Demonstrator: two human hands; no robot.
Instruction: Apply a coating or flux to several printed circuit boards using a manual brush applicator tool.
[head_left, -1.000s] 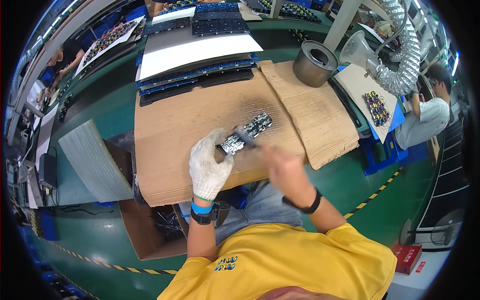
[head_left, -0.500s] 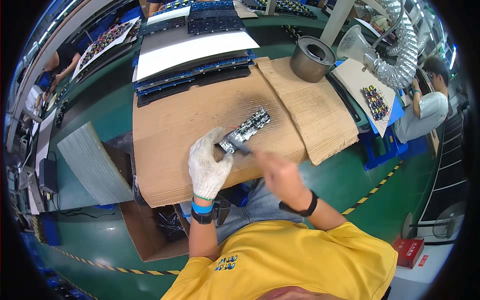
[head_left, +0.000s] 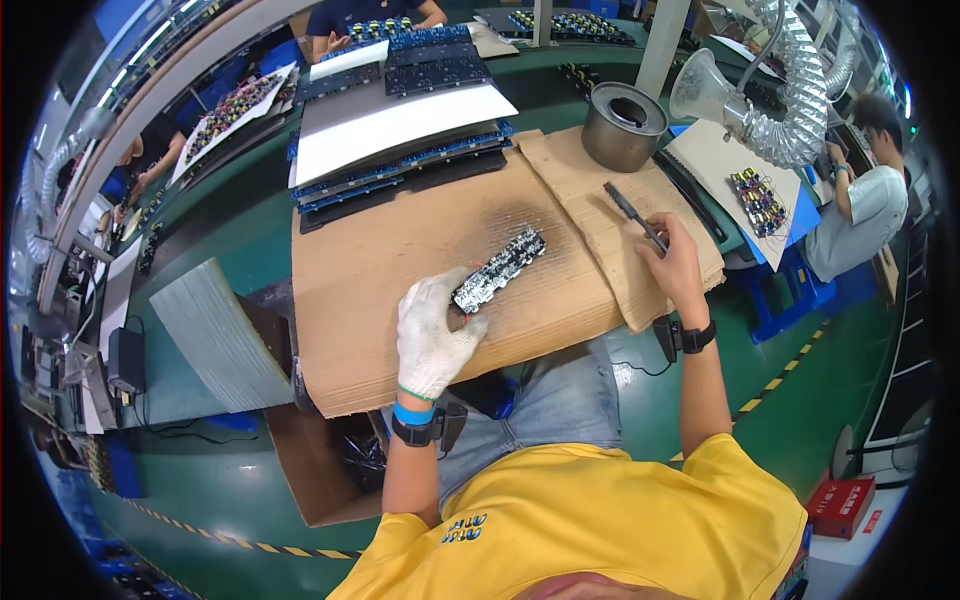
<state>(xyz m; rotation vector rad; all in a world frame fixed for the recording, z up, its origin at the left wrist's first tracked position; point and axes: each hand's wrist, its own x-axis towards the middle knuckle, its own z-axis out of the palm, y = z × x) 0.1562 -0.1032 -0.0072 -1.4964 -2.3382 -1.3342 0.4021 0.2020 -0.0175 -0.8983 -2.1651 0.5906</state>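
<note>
A narrow circuit board point(head_left: 500, 270) with silvery solder joints facing up lies slantwise on the brown cardboard point(head_left: 370, 300). My left hand point(head_left: 432, 330), in a white knit glove, grips the board's near end between thumb and fingers. To the right, above a second cardboard piece point(head_left: 570, 190), my bare right hand point(head_left: 674, 262) is closed round the handle of a black brush point(head_left: 627, 208). The brush's bristled head points up and away to the left, apart from the board. A dark smudge marks the cardboard beyond the board's far end.
A round metal pot point(head_left: 622, 135) stands at the back right, near a flexible silver duct point(head_left: 790, 110). Stacked blue circuit boards point(head_left: 400, 175) with white sheets point(head_left: 400, 120) rise at the back left. An open carton point(head_left: 315, 465) sits below left. Co-workers sit nearby.
My right hand has lifted the brush off the circuit board and carried it right and away from me. My left hand still holds the board. The view has shifted slightly.
</note>
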